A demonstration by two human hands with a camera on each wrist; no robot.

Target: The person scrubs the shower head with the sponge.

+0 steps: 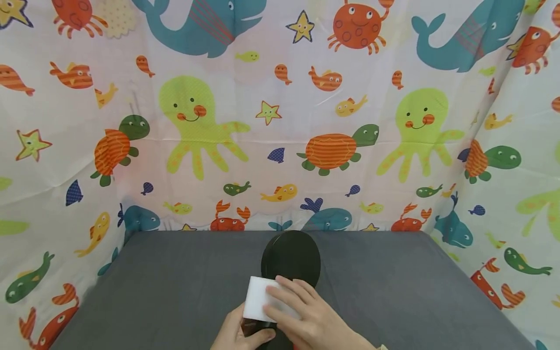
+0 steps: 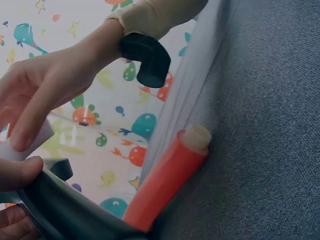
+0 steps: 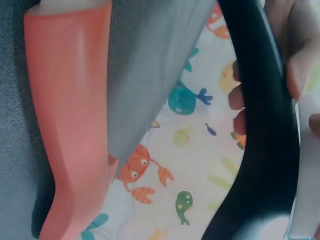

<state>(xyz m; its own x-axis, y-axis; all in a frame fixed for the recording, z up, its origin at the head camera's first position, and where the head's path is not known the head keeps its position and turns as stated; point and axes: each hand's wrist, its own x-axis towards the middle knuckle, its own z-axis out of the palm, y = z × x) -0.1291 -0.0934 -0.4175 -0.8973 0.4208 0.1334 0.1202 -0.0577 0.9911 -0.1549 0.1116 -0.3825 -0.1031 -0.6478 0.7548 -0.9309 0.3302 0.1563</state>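
Note:
In the head view my left hand [image 1: 238, 333] grips a black high-heeled shoe [image 1: 290, 257], its rounded front end pointing away. The left thumb [image 2: 20, 172] and fingers wrap the dark, curved side of the shoe in the left wrist view. A thick orange-red heel [image 2: 165, 180] with a pale tip [image 2: 197, 137] sticks out from it. My right hand [image 1: 312, 311] holds a white sponge block [image 1: 258, 299] against the shoe, fingers spread over the block's face. The right wrist view shows the heel [image 3: 75, 115] large at left and the black sole [image 3: 267, 115] at right.
Grey cloth [image 1: 175, 272] covers the table under both hands. Behind it and along both sides hangs a white curtain [image 1: 245, 165] printed with sea animals. A black wrist strap [image 2: 150, 60] sits on the right forearm.

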